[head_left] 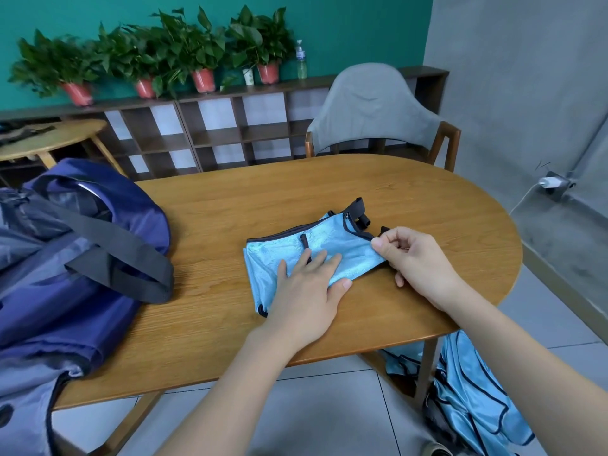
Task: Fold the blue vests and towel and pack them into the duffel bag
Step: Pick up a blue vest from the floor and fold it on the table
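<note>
Across the wooden bench (230, 205), biggest item first: navy duffel bag (65, 258) slumped over the left edge, mouth facing up w/ dark straps draped across it. Looks unzipped, ready for loading, but can't tell what's inside, if anything.

Off the near-right corner, on the floor, a pile of more blue vests (473, 403) waits against the bench leg; prob. the unfolded stock, kept out of the way so the top stays free for folding.

Toward the right end of the bench lies the blue vest (289, 241) being worked, already doubled into a compact shape, black trim and strap ends poking out toward the far edge.

Left hand (306, 284) lies flat on it, fingers straight, pressing fabric down so the fold doesn't slide. Right hand (411, 258) pinches the vest's right end btw. thumb and fingers, likely to bring it over the pinned part.

No towel visible.
</note>
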Available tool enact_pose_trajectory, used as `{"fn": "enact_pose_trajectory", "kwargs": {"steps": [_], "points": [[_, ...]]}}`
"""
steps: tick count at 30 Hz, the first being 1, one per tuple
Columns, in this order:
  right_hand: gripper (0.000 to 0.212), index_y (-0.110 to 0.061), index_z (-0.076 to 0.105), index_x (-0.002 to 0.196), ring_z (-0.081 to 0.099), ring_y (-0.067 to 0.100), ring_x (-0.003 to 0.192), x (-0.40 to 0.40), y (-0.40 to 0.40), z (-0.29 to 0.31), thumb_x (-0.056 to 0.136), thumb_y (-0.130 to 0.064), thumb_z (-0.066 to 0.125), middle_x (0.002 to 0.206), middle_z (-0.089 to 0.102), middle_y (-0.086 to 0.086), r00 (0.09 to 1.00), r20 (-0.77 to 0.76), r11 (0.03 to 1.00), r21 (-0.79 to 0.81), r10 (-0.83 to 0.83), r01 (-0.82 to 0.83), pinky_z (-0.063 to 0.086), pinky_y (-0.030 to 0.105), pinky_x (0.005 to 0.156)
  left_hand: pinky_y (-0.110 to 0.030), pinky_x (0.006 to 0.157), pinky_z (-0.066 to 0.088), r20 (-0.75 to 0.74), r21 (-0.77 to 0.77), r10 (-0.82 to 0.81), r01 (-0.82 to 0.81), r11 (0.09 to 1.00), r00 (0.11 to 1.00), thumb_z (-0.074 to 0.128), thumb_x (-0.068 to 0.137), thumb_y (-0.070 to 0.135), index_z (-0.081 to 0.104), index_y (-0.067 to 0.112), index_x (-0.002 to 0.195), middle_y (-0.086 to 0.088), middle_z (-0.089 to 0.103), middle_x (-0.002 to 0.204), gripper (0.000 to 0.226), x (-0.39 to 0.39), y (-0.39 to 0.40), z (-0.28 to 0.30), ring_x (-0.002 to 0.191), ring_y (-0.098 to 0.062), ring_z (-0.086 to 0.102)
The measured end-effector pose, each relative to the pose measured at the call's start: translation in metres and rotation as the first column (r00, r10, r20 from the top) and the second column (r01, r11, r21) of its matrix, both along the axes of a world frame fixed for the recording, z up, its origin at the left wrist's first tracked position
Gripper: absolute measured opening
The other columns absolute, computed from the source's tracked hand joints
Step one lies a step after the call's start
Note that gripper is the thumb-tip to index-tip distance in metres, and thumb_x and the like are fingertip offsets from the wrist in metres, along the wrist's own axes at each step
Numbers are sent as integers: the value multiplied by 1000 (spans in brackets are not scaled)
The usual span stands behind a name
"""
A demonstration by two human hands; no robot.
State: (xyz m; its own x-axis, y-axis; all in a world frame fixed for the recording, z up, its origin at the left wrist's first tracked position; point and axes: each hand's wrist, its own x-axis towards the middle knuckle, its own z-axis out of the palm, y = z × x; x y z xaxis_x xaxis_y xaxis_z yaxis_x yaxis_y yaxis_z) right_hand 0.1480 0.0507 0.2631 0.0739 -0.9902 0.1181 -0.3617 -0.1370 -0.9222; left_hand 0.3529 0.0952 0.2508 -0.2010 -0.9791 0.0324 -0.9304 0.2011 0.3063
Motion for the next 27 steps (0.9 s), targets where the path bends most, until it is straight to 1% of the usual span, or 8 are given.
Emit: {"fn": "enact_pose_trajectory", "kwargs": {"steps": [4, 7, 10, 13, 16, 19, 23, 27], "points": [[24, -16, 66, 87, 56, 2, 45, 4, -6, 0, 97, -37, 63, 73, 64, 1, 987, -94, 992, -12, -127, 127, 49, 18, 50, -59, 122, -6, 83, 78, 70, -76, 994, 994, 22, 99, 69, 9, 34, 161, -3, 2, 170, 72, -16, 8, 3, 155, -29, -10], [15, -22, 66, 86, 62, 10, 65, 5, -10, -4, 97, -32, 63, 80, 66, -5, 945, -208, 961, -174, -251, 217, 59, 38, 69, -53, 124, -2, 23, 175, 78, -81, 981, 997, 26, 94, 76, 8, 34, 161, -8, -1, 169, 81, -28, 20, 13, 154, -33, -11], [11, -24, 65, 93, 57, 8, 71, 10, 0, -3, 99, -31, 59, 87, 60, -9, 887, -253, 868, -425, -387, 258, 53, 37, 66, -45, 121, 25, -136, 80, 114, -104, 991, 984, 34, 96, 71, 34, 30, 155, -4, 31, 162, 72, -15, 18, 27, 151, -25, 23], [11, -20, 68, 100, 56, 11, 77, 24, 14, -4, 99, -26, 59, 91, 59, -7, 890, -335, 818, -571, -308, 69, 49, 32, 64, -45, 114, 34, -203, -90, 99, -119, 989, 974, 46, 100, 56, 58, 31, 139, 5, 57, 142, 47, 22, -2, 28, 138, -19, 43], [21, -16, 67, 113, 57, 22, 101, 37, 9, -18, 96, -26, 62, 110, 60, 0, 819, -542, 850, -508, -190, -139, 50, 38, 84, -51, 120, 21, -111, -116, 134, -147, 982, 985, 53, 100, 48, 64, 42, 129, 7, 53, 147, 32, 61, -23, 11, 144, -20, 37], [46, -22, 55, 137, 45, 24, 120, 45, 0, -23, 96, -41, 46, 136, 50, -3, 682, -717, 925, -342, -144, -164, 37, 39, 99, -52, 118, 27, -191, -97, 135, -155, 983, 972, 56, 100, 42, 65, 41, 129, 4, 51, 149, 30, 78, -25, -1, 141, -21, 41], [70, -34, 37, 151, 31, 22, 129, 48, -13, -16, 85, -53, 25, 154, 32, -10, 619, -783, 973, -187, -62, -139, 27, 40, 104, -49, 106, 41, -186, -199, 105, -142, 970, 977, 61, 97, 40, 72, 32, 119, 7, 66, 130, 26, 68, -10, -5, 119, -21, 53], [74, -39, 24, 156, 30, 23, 125, 48, -24, -10, 83, -53, 18, 154, 33, -8, 545, -838, 983, -120, -23, -142, 27, 40, 100, -42, 96, 47, -188, -297, 27, -83, 951, 982, 62, 95, 41, 78, 32, 105, 14, 72, 110, 22, 63, 7, -10, 101, -15, 59]]}}
